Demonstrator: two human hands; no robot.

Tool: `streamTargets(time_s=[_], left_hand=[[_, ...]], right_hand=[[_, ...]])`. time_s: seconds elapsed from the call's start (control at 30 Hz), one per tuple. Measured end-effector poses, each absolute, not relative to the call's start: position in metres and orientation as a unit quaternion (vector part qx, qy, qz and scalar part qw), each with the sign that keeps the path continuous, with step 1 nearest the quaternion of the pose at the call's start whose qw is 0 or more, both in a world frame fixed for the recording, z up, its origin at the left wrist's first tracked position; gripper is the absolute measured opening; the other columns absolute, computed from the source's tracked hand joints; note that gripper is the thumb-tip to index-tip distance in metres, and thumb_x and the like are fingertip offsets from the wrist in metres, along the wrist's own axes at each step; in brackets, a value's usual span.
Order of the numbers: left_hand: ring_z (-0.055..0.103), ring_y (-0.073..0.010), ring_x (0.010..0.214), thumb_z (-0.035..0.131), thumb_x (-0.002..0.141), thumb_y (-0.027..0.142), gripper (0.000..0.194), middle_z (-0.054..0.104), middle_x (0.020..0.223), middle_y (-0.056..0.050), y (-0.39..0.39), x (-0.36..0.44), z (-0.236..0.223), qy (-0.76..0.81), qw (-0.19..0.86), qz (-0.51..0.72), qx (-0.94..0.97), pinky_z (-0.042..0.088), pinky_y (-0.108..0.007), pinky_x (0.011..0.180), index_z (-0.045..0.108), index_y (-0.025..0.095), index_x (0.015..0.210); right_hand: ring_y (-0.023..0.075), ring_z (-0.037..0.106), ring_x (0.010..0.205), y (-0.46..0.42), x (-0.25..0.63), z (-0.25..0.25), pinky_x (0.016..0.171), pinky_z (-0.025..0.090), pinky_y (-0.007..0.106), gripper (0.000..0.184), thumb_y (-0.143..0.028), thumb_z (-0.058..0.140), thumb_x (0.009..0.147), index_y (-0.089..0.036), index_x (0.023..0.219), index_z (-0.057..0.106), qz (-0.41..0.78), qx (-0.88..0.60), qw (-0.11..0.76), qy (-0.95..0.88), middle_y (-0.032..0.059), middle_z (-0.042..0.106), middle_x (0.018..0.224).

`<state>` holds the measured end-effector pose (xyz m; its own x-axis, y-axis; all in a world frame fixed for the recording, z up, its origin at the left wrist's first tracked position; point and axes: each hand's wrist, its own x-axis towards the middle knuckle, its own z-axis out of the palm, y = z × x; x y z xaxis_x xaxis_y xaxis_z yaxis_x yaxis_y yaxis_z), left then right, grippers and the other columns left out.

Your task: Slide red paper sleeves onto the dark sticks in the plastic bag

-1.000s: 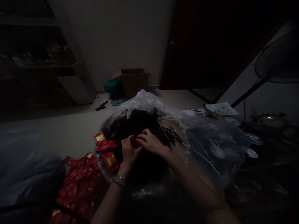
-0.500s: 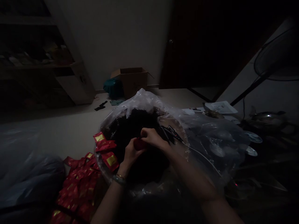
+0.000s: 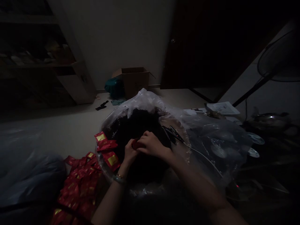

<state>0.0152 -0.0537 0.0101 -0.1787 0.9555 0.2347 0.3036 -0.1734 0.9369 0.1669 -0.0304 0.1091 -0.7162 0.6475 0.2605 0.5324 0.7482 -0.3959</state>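
A small red packet sits between my hands, mostly covered by the fingers. My left hand is closed round its near left side, with a bracelet at the wrist. On its right, my right hand pinches the packet with bent fingers. Both hands are over a heap of dark loose leaves, like dried tea, in a round container lined with clear plastic. A few red packets with gold squares rest on the container's left rim.
A large pile of red packets lies left of the container. Dark tongs-like tools and a device with a white cable are at the right rim. Behind stand a cardboard box and a teal bag. A fan is at right.
My right hand lifted and bent at the packet's top, then came down flatter over it. My left hand shifted slightly right, then back left. The packet stayed between my hands.
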Motion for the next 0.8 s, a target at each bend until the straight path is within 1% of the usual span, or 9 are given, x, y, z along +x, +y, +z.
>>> streamTargets(time_s=[0.1,0.2,0.27,0.4,0.5,0.57,0.67,0.73,0.8], left_hand=[[0.059,-0.0137,0.069,0.074,0.06,0.033,0.036,0.064,0.077,0.002,-0.055,0.016,0.011,0.558,0.336,0.502,0.569,0.048,-0.024,0.065,0.059,0.016,0.088],[0.062,-0.0165,0.075,0.077,0.059,0.029,0.044,0.068,0.085,0.0,-0.056,0.015,0.011,0.537,0.37,0.463,0.601,0.05,-0.027,0.069,0.061,0.017,0.098],[0.064,-0.0191,0.078,0.077,0.059,0.027,0.047,0.07,0.088,-0.001,-0.056,0.013,0.011,0.52,0.39,0.44,0.619,0.052,-0.03,0.072,0.063,0.017,0.103],[0.065,-0.0199,0.074,0.075,0.062,0.025,0.046,0.072,0.084,0.0,-0.056,0.011,0.011,0.536,0.355,0.417,0.643,0.053,-0.033,0.073,0.065,0.019,0.106],[0.065,-0.0187,0.07,0.074,0.063,0.025,0.048,0.072,0.081,0.001,-0.057,0.011,0.012,0.547,0.327,0.421,0.646,0.053,-0.031,0.07,0.064,0.019,0.109],[0.065,-0.019,0.072,0.075,0.062,0.024,0.047,0.072,0.082,0.0,-0.057,0.012,0.013,0.543,0.335,0.434,0.636,0.053,-0.031,0.071,0.065,0.019,0.108],[0.066,-0.0202,0.076,0.076,0.061,0.026,0.045,0.072,0.085,-0.001,-0.057,0.012,0.014,0.532,0.375,0.458,0.605,0.053,-0.031,0.073,0.066,0.017,0.104],[0.066,-0.0206,0.079,0.075,0.062,0.028,0.044,0.072,0.088,-0.002,-0.057,0.013,0.014,0.516,0.408,0.47,0.589,0.053,-0.031,0.073,0.066,0.016,0.104],[0.066,-0.0206,0.08,0.075,0.062,0.029,0.045,0.072,0.09,-0.002,-0.057,0.015,0.014,0.5,0.43,0.47,0.587,0.053,-0.031,0.074,0.066,0.016,0.105]], right_hand=[[0.0232,0.05,0.097,-0.03,0.164,0.106,0.088,0.036,0.04,0.01,-0.027,0.067,0.08,-0.02,0.086,0.07,0.145,-0.373,0.154,-0.903,0.0079,0.068,0.088],[0.0212,0.053,0.097,-0.021,0.172,0.11,0.088,0.035,0.037,0.014,-0.026,0.06,0.086,-0.02,0.093,0.07,0.164,-0.428,0.168,-0.873,0.0092,0.066,0.095],[0.019,0.056,0.089,-0.016,0.178,0.115,0.083,0.037,0.033,0.017,-0.026,0.055,0.089,-0.02,0.095,0.07,0.186,-0.437,0.176,-0.862,0.0076,0.066,0.091],[0.0135,0.058,0.069,-0.01,0.185,0.121,0.069,0.037,0.025,0.021,-0.022,0.049,0.091,-0.018,0.083,0.068,0.258,-0.394,0.181,-0.864,0.0011,0.067,0.076],[0.0131,0.057,0.067,-0.01,0.185,0.119,0.065,0.037,0.024,0.024,-0.021,0.046,0.092,-0.018,0.08,0.066,0.281,-0.398,0.196,-0.851,0.0007,0.067,0.075],[0.014,0.058,0.071,-0.011,0.184,0.119,0.068,0.039,0.025,0.019,-0.022,0.049,0.091,-0.018,0.082,0.066,0.269,-0.4,0.216,-0.849,0.0019,0.067,0.079],[0.019,0.058,0.091,-0.013,0.186,0.126,0.084,0.038,0.032,0.01,-0.026,0.063,0.082,-0.019,0.087,0.068,0.197,-0.39,0.252,-0.863,0.0051,0.068,0.089],[0.0216,0.056,0.099,-0.014,0.187,0.132,0.09,0.035,0.036,0.016,-0.031,0.069,0.077,-0.021,0.089,0.07,0.172,-0.377,0.23,-0.881,0.0061,0.068,0.093],[0.0209,0.057,0.094,-0.014,0.187,0.139,0.09,0.033,0.036,0.019,-0.035,0.069,0.077,-0.02,0.088,0.071,0.185,-0.359,0.165,-0.9,0.0052,0.069,0.088]])
